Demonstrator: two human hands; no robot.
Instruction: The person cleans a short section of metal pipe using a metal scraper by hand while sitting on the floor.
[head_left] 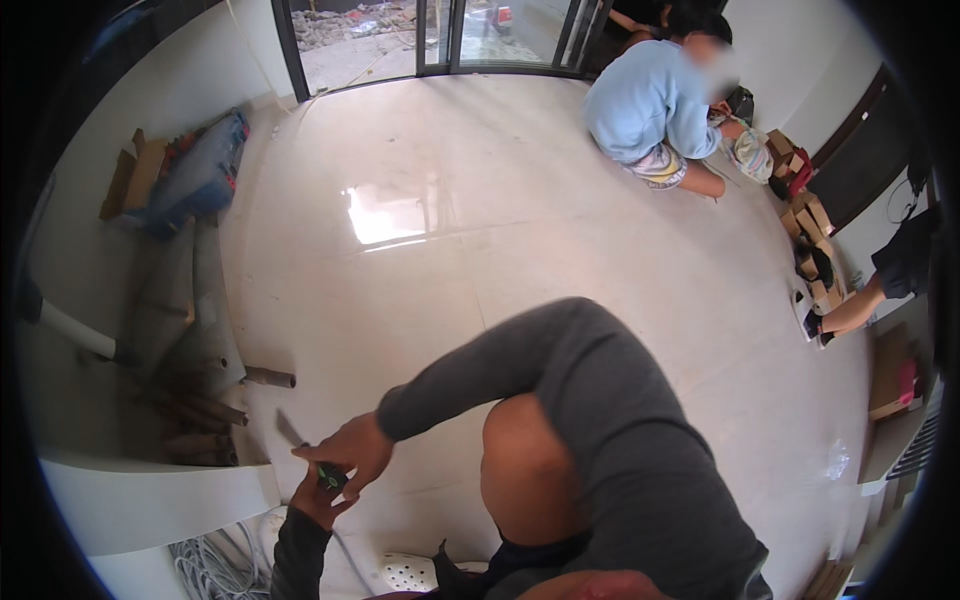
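Note:
At the lower left my two hands come together around a small black object with green marks (331, 479), which looks like a tape measure. My left hand (316, 503) grips it from below with the thumb and fingers. From above, my right hand (352, 449) is closed over its upper side, with that arm reaching across my bent knee. A narrow grey strip (290, 428) sticks out past the right fingers toward the pipes; it is blurred, and whether it belongs to the black object I cannot tell. The fingers hide much of the object.
Brown pipe ends (270, 377) stick out beside a pale ledge (170, 505). Coiled grey cable (205, 563) lies below it. A blue toolbox (200, 175) stands along the left wall. A person in light blue (645, 105) squats at the far right near cardboard boxes (810, 220); another person's leg (858, 308) shows.

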